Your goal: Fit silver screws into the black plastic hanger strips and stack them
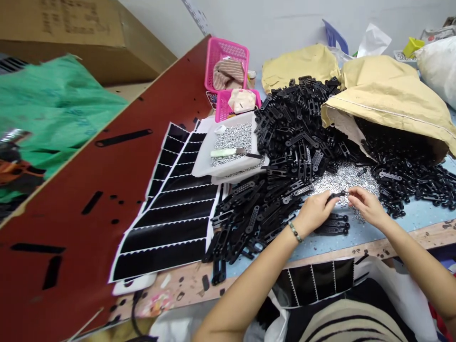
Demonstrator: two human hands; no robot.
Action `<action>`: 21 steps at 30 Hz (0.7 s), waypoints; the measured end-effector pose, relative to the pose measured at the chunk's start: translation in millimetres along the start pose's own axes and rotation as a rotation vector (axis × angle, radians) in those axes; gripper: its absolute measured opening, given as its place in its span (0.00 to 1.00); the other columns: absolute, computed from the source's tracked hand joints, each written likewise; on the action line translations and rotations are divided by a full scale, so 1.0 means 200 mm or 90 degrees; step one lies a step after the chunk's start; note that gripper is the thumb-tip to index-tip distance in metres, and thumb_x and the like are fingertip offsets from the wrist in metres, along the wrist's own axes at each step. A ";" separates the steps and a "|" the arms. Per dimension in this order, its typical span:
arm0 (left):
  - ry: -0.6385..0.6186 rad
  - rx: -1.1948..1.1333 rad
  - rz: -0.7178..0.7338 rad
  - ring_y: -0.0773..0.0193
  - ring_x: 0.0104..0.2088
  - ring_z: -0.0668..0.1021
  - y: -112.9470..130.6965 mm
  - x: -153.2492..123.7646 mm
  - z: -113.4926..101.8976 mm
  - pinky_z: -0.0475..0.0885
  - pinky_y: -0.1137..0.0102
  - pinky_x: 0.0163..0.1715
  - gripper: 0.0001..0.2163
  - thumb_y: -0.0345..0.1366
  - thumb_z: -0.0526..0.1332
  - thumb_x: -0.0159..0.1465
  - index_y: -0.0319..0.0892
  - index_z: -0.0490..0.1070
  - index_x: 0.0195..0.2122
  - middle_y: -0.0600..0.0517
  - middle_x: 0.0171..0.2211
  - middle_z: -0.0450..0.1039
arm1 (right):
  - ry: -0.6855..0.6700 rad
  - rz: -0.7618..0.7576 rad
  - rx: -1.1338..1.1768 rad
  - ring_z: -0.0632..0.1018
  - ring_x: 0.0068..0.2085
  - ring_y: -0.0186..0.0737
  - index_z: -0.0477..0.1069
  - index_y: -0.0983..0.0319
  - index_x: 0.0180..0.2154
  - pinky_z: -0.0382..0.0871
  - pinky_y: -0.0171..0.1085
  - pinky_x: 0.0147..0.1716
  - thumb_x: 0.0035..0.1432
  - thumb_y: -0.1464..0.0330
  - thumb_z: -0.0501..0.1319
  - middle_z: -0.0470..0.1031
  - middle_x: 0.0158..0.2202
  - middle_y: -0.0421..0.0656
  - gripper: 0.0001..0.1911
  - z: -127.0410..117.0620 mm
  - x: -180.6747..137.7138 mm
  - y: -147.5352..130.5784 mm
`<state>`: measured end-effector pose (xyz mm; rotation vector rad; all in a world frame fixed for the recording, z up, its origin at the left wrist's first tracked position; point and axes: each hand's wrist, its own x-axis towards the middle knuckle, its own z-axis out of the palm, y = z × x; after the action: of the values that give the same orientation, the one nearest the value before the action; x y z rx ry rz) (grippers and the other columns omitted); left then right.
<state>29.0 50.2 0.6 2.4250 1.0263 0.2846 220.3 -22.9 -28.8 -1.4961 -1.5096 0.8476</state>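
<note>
My left hand (316,210), with a beaded bracelet at the wrist, pinches a small black plastic piece with a rounded end (338,194). At the piece's right end, my right hand (367,205) has thumb and fingers drawn together; whatever they hold is too small to make out. Just behind both hands spreads a heap of small silver screws (351,178). Several assembled black plastic arms (332,225) lie side by side below my hands. To the left rises a big pile of flat black plastic parts (295,123).
An open paper sack (392,90) spills black round-ended parts (420,183) on the right. A white tray (201,159) of screws carries a green-handled knife (228,152). Black sticker sheets (167,228) lie beside a red-brown board (81,228). Pink baskets (210,61) stand behind.
</note>
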 end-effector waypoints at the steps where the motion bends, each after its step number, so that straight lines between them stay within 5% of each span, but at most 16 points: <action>1: -0.009 0.000 -0.008 0.62 0.29 0.73 -0.01 0.00 0.00 0.65 0.70 0.31 0.13 0.42 0.49 0.69 0.41 0.66 0.32 0.51 0.27 0.70 | -0.036 -0.021 -0.078 0.75 0.36 0.42 0.70 0.60 0.40 0.69 0.41 0.37 0.61 0.62 0.56 0.74 0.36 0.44 0.10 -0.02 -0.02 0.01; 5: -0.084 -0.010 0.012 0.61 0.32 0.73 -0.05 -0.01 0.01 0.65 0.70 0.33 0.12 0.44 0.54 0.66 0.42 0.67 0.30 0.52 0.28 0.71 | -0.154 -0.079 -0.372 0.71 0.40 0.46 0.71 0.59 0.36 0.64 0.45 0.41 0.57 0.68 0.61 0.73 0.35 0.44 0.03 -0.05 -0.10 0.07; 9: -0.146 -0.026 0.039 0.59 0.33 0.74 -0.05 -0.02 0.03 0.66 0.70 0.34 0.11 0.44 0.58 0.64 0.43 0.69 0.29 0.52 0.28 0.72 | -0.158 -0.110 -0.472 0.70 0.39 0.46 0.70 0.59 0.32 0.62 0.45 0.40 0.59 0.69 0.61 0.72 0.32 0.44 0.02 0.03 -0.08 0.09; 15: -0.104 -0.055 0.009 0.59 0.36 0.75 -0.08 -0.04 0.01 0.68 0.68 0.36 0.09 0.38 0.53 0.67 0.40 0.66 0.44 0.49 0.36 0.73 | -0.039 -0.136 -0.379 0.71 0.40 0.46 0.68 0.61 0.41 0.65 0.44 0.41 0.61 0.63 0.59 0.72 0.37 0.46 0.09 0.06 -0.03 0.07; 21: -0.122 -0.064 0.116 0.62 0.44 0.71 -0.04 0.02 0.09 0.65 0.69 0.46 0.05 0.35 0.59 0.65 0.42 0.70 0.41 0.51 0.40 0.71 | -0.031 -0.185 -0.248 0.73 0.41 0.44 0.68 0.59 0.44 0.69 0.43 0.41 0.64 0.68 0.54 0.73 0.38 0.45 0.08 0.00 -0.16 0.16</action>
<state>34.1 51.9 -18.9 2.4033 0.6938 0.1569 231.7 -52.5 -60.7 -1.4789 -1.9533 0.4373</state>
